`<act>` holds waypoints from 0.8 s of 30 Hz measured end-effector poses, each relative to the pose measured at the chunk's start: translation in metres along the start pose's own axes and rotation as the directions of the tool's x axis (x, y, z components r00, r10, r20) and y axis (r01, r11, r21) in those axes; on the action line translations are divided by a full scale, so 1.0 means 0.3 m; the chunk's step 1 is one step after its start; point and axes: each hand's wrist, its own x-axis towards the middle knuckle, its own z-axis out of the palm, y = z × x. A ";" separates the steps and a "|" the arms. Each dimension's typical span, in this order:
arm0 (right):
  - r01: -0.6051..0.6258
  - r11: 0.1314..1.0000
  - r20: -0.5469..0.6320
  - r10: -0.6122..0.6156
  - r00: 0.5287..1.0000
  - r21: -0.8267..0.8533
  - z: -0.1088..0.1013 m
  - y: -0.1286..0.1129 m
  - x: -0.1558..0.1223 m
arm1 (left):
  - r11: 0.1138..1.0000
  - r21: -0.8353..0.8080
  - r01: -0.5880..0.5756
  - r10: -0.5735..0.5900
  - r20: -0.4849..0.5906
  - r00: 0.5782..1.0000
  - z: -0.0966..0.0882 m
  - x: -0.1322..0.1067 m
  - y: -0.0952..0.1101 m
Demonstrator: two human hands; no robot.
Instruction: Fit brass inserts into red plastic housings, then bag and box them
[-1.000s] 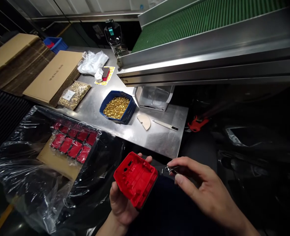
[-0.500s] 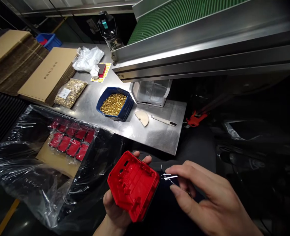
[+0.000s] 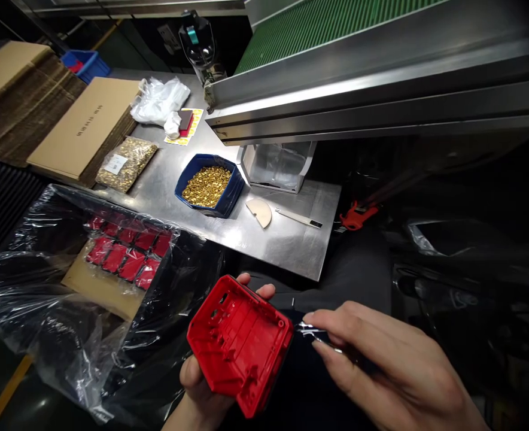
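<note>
My left hand grips a red plastic housing from beneath, its ribbed open inside facing up. My right hand is closed in a pinch on small metal tweezers, whose tips sit just off the housing's right edge. A blue bin of small brass parts stands on the steel table beyond my hands.
A plastic-lined carton with several red housings sits at left. On the table lie a bag of brass parts, flat cardboard, a white bag, a clear box, a pale half-disc and a knife. A steel conveyor with green belt overhangs.
The housing has tilted and sunk lower in my left hand. My right hand has dropped with the tweezers, staying beside the housing's right edge.
</note>
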 end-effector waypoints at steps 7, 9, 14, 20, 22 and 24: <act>-0.016 1.000 0.013 0.016 1.000 0.002 0.004 -0.005 0.005 | 0.999 0.040 0.023 -0.023 -0.008 1.000 -0.017 -0.008 0.012; -0.019 1.000 0.013 0.019 1.000 0.002 0.005 -0.008 0.004 | 0.998 0.059 0.028 -0.029 0.014 0.999 -0.041 -0.016 0.016; -0.028 1.000 0.033 0.028 0.999 0.009 0.003 -0.014 0.004 | 0.997 0.079 0.028 -0.035 0.078 0.996 -0.106 -0.038 0.028; -0.021 1.000 0.033 0.021 0.999 0.012 -0.001 -0.016 0.013 | 0.995 0.095 0.031 -0.036 0.056 0.998 -0.063 -0.011 0.041; -0.025 1.000 0.040 0.024 0.999 0.011 0.002 -0.016 0.013 | 0.995 0.096 0.029 -0.032 0.038 0.999 -0.043 -0.002 0.040; -0.022 1.000 0.028 0.022 0.999 -0.001 0.010 -0.017 0.011 | 0.996 0.083 0.027 -0.028 0.017 0.999 -0.032 0.000 0.036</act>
